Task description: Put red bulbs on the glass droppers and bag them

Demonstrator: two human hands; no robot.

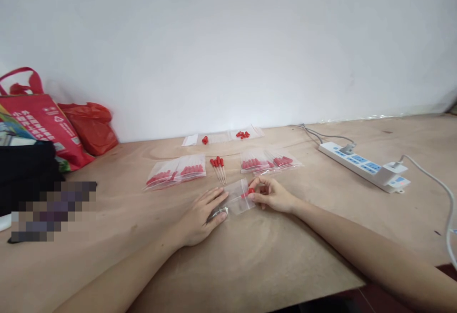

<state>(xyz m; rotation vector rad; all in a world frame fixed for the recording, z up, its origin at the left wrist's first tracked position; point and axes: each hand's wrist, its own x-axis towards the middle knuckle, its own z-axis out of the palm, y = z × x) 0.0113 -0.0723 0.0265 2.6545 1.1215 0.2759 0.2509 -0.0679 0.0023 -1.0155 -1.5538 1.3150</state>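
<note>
A clear zip bag lies on the wooden table between my hands. My left hand rests on the bag's left end, fingers stretched out and thumb apart. At the bag's right end, my right hand is closed in a pinch on the red bulb of a dropper; part of it shows red through the plastic. Just beyond the bag, several loose droppers with red bulbs and slim pale tubes lie in a fan.
Filled zip bags of red-bulbed droppers lie left and right. Near the wall are loose red bulbs on clear plastic. A power strip with cables sits right; a red shopping bag stands left.
</note>
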